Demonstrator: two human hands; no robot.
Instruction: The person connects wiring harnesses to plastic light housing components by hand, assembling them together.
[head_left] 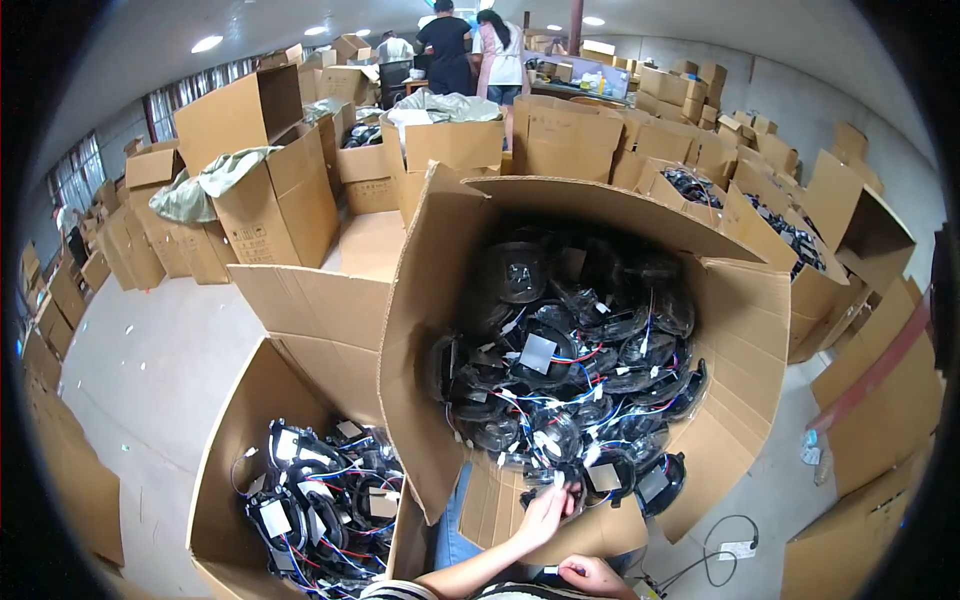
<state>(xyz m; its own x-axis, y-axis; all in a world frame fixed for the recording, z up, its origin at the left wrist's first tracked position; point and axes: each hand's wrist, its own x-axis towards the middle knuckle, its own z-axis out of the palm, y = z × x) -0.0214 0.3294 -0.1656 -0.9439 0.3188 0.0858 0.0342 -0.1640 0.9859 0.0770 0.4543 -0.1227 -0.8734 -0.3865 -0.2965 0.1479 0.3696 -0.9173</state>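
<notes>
In front of me stands a large open cardboard box (740, 400), filled with black plastic parts (545, 350) that carry pale square labels and thin red, blue and white wires. At its near edge my left hand (545, 512) is closed, with fingertips pinching a small white connector (559, 480) beside a black part. My right hand (590, 573) lies lower, near my body and outside the box. Its fingers are curled, with a small pale piece at the fingertips that is too small to name. One more black part (660, 485) rests at the box's near right side.
A second open box (225, 490) at the left holds similar wired black parts (320, 510). A cable (712, 560) lies on the floor at the right. Many cardboard boxes (565, 135) stand behind, and several people (447, 50) stand at the far side.
</notes>
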